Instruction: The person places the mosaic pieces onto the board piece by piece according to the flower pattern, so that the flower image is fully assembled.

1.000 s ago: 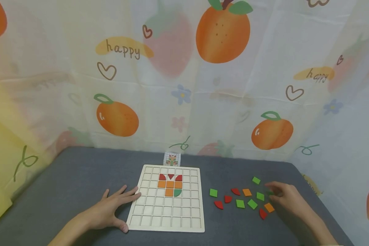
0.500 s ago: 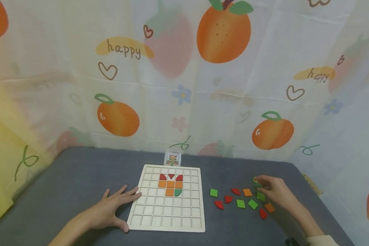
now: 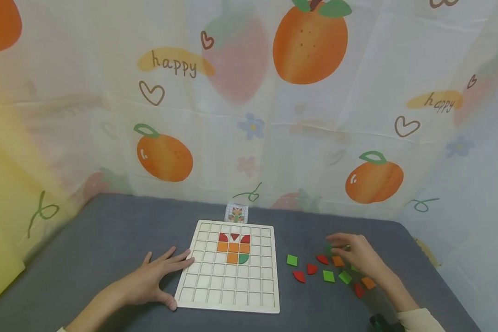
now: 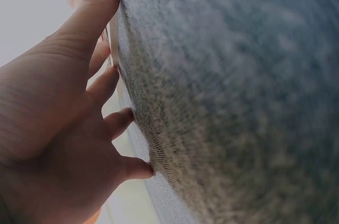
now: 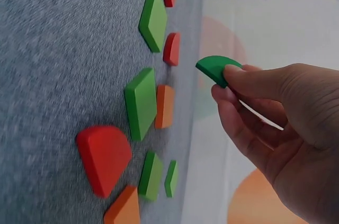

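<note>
My right hand (image 3: 358, 253) pinches a dark green quarter-circle tile (image 5: 214, 68) between thumb and fingers, raised above the tabletop. Loose tiles lie below and around it: light green squares (image 3: 329, 276), red quarter-circles (image 3: 299, 276) and orange squares (image 3: 368, 282). My left hand (image 3: 149, 279) is spread, with fingertips and thumb at the left edge of the pale grid board (image 3: 228, 295). Set in the board's upper middle are orange squares (image 3: 234, 247), red pieces (image 3: 223, 237) and one green quarter-circle (image 3: 243, 259).
A small printed card (image 3: 236, 213) with a coloured grid picture lies against the board's far edge. The dark grey tabletop (image 3: 124, 230) ends at a fruit-print curtain (image 3: 216, 152) behind and at the sides.
My right hand has travelled leftward over the loose tiles, carrying the dark green quarter-circle up off the table. The left hand stays at the board; the head view has shifted slightly.
</note>
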### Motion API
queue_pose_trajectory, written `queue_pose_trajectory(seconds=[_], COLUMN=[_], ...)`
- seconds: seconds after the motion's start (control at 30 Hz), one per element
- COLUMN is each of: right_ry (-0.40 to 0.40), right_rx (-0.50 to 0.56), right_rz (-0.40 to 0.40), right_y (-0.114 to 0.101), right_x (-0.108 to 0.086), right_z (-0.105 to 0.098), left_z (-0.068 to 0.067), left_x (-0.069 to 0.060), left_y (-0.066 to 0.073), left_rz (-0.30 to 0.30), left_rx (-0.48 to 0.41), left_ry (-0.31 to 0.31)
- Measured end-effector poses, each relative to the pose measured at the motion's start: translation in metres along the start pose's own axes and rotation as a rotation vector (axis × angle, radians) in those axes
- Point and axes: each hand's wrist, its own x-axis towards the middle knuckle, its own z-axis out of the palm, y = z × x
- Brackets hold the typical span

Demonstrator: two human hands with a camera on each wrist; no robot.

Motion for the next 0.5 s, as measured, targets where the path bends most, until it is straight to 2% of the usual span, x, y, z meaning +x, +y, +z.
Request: queue_pose_trajectory(seconds=[0.27, 0.5], right_ry=[-0.005, 0.026], right_rx=[0.004, -0.013], right_rz=[-0.018, -0.090], right_y=[-0.009, -0.021], right_x=[0.012, 0.024], right_z=[0.006, 0.012], left_z=[0.000, 0.000], left_x=[-0.001, 0.000], left_y=[0.001, 0.002], left_rz=[-0.007, -0.011], left_rx=[0.005, 0.002], left_ry=[0.000, 0.002])
